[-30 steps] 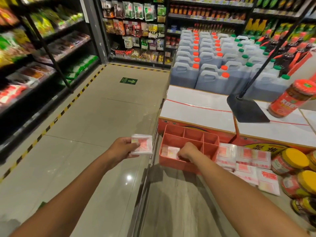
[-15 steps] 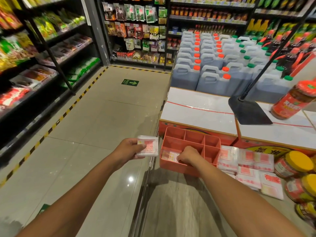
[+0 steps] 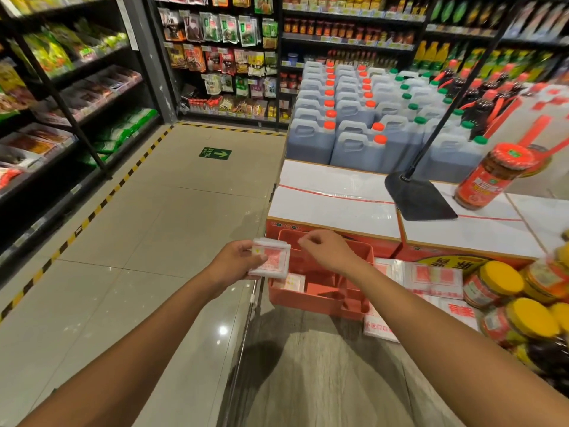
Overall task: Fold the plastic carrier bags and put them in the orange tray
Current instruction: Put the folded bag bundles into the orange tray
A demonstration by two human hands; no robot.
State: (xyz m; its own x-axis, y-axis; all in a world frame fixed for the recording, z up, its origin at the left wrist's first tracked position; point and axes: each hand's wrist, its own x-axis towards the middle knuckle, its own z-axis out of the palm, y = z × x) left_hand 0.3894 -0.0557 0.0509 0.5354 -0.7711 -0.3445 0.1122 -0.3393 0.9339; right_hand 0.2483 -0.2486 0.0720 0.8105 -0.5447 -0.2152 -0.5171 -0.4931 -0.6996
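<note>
Folded carrier bags [image 3: 272, 260], a small stack of them, are gripped in my left hand [image 3: 232, 263], held just left of the orange tray [image 3: 320, 306]. One more folded bag [image 3: 291, 282] lies in the tray's near-left compartment, below that stack. My right hand [image 3: 328, 252] hovers over the tray close beside the stack, fingers curled in, with nothing visible in them. To its right, loose bags [image 3: 434, 275] lie flat on the counter [image 3: 308, 380], next to yellow-lidded jars [image 3: 502, 277].
</note>
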